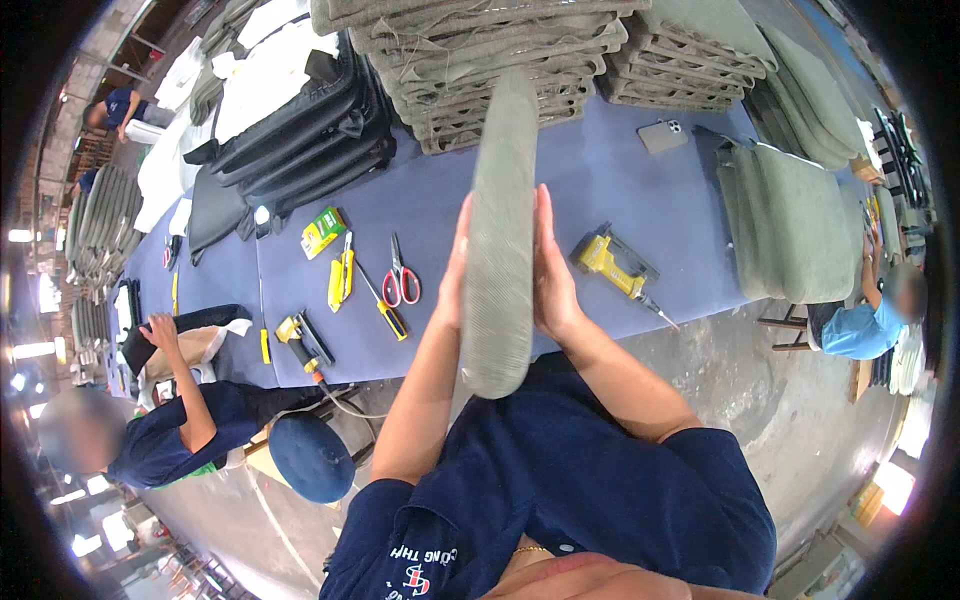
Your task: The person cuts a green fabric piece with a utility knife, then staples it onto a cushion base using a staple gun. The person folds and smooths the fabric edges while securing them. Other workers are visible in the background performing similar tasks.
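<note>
Grey-green cushion (498,250) stands edge-on at frame centre; the grip is closed around it, left hand (456,265) and right hand (556,280) pressing opposite faces, probably for balance. Right of centre, a yellow power tool (612,262) lies on the desk (600,190), apparently within easy reach.

Right of cushion (500,240): passage across blue tabletop (600,185) toward the phone (662,136) — yellow pneumatic stapler (612,262) in the way near the edge
Left of cushion: scissors (400,280), screwdriver (390,318) and utility knife (346,277) obstruct low passage
Far side: stacked grey-green covers (425,95) wall it off
</note>
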`<move>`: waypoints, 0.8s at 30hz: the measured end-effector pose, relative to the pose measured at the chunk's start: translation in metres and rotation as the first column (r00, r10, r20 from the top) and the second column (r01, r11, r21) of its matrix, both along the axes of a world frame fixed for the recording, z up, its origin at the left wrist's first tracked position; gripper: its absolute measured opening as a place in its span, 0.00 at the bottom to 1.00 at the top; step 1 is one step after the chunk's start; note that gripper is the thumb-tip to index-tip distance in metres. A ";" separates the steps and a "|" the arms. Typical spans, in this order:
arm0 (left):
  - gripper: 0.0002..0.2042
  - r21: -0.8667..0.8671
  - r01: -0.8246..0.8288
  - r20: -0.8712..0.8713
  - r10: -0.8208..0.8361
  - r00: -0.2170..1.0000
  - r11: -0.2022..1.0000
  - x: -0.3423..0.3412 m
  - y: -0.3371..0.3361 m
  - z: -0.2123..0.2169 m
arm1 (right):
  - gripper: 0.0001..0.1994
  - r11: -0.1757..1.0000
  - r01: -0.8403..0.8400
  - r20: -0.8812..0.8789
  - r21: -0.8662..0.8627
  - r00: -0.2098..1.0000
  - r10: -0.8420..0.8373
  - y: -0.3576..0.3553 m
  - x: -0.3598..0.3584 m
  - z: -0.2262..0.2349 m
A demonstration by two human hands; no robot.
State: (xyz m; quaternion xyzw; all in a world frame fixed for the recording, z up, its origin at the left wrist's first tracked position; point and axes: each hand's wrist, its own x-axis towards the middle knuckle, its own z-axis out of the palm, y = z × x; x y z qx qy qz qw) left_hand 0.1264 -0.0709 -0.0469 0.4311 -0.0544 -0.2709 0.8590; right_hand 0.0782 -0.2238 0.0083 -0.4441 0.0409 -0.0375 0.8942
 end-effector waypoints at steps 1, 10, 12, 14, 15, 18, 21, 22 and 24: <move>0.36 0.012 -0.035 0.022 0.035 0.999 0.999 -0.002 -0.010 -0.003 | 0.44 0.997 -0.038 -0.061 0.060 0.997 0.042 -0.004 0.001 -0.002; 0.42 0.383 -0.122 0.273 0.014 0.962 0.916 0.048 0.003 0.047 | 0.48 0.959 0.073 -0.299 -0.275 0.941 -0.158 -0.061 0.035 -0.034; 0.40 0.346 -0.333 0.546 0.100 0.832 0.877 0.100 0.019 0.094 | 0.50 0.919 0.174 -0.246 -0.353 0.931 -0.270 -0.106 0.069 -0.031; 0.38 0.189 -0.529 0.615 0.320 0.721 0.827 0.135 0.009 0.153 | 0.51 0.859 0.274 -0.235 -0.433 0.885 -0.401 -0.167 0.112 -0.053; 0.39 0.277 -0.476 0.568 0.257 0.782 0.835 0.138 -0.001 0.145 | 0.51 0.868 0.316 -0.290 -0.384 0.851 -0.438 -0.175 0.140 -0.060; 0.43 0.496 -0.267 0.379 0.071 0.923 0.826 0.130 -0.074 0.090 | 0.49 0.766 0.306 -0.132 -0.565 0.883 -0.450 -0.125 0.196 -0.053; 0.46 0.628 -0.135 0.275 -0.056 0.960 0.766 0.140 -0.070 0.049 | 0.47 0.962 0.020 -0.305 -0.272 0.947 -0.106 -0.106 0.165 -0.003; 0.46 0.571 -0.195 0.347 -0.019 0.938 0.797 0.152 -0.054 0.054 | 0.48 0.940 0.048 -0.348 -0.338 0.922 -0.172 -0.132 0.144 -0.001; 0.46 0.334 -0.338 0.463 0.159 0.872 0.880 0.174 -0.044 0.094 | 0.46 0.934 0.285 -0.369 -0.218 0.862 -0.348 -0.174 0.134 -0.022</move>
